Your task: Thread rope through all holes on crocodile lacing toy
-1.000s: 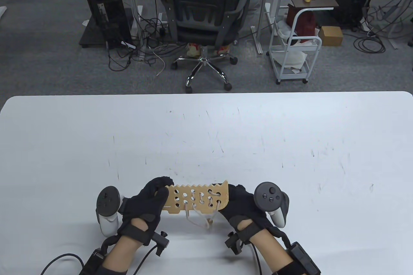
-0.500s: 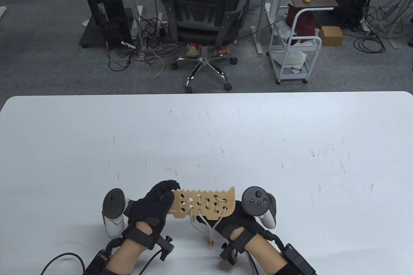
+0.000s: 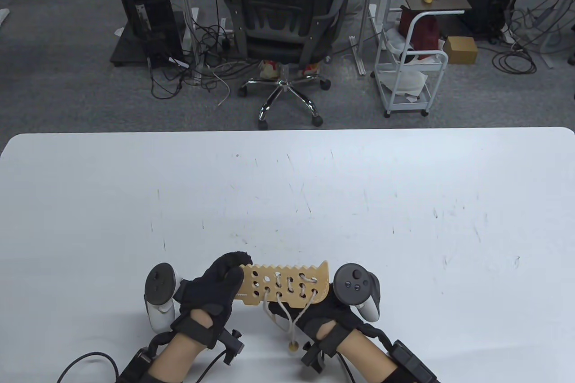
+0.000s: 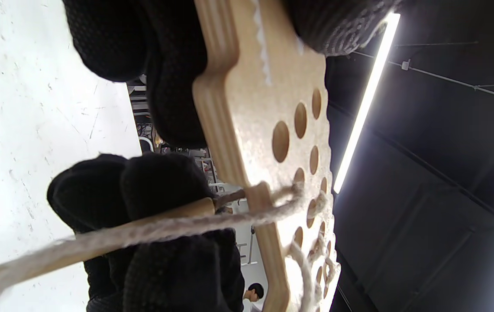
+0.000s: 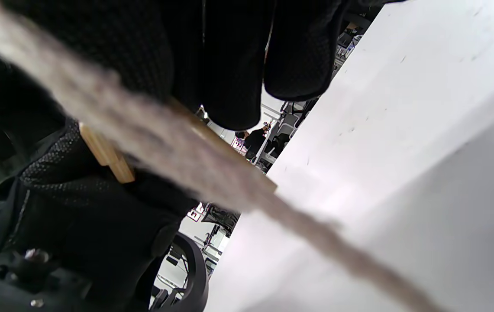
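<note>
The wooden crocodile board (image 3: pixel 287 283) hangs level above the table near its front edge. My left hand (image 3: pixel 223 279) grips its left end, thumb on top, fingers (image 4: pixel 112 39) underneath. Cream rope (image 3: pixel 282 311) laces the right-hand holes and hangs below in loops. A wooden bead (image 3: pixel 293 347) ends the rope near the table. My right hand (image 3: pixel 314 313) sits under the board's right half, its fingertips hidden in the table view. In the left wrist view its fingers (image 4: pixel 151 190) pinch the rope's wooden needle (image 4: pixel 186 211) just below the board (image 4: pixel 272 108). Several left-hand holes (image 4: pixel 280 141) are bare.
The white table (image 3: pixel 287 194) stretches far ahead and to both sides of the hands. Beyond its far edge stand an office chair (image 3: pixel 283 28) with a seated person, a white trolley (image 3: pixel 411 77) and a computer tower (image 3: pixel 146 6).
The board and my left hand shifted slightly right and nearer. My right hand moved from the board's right end to beneath it. The bead end dropped lower.
</note>
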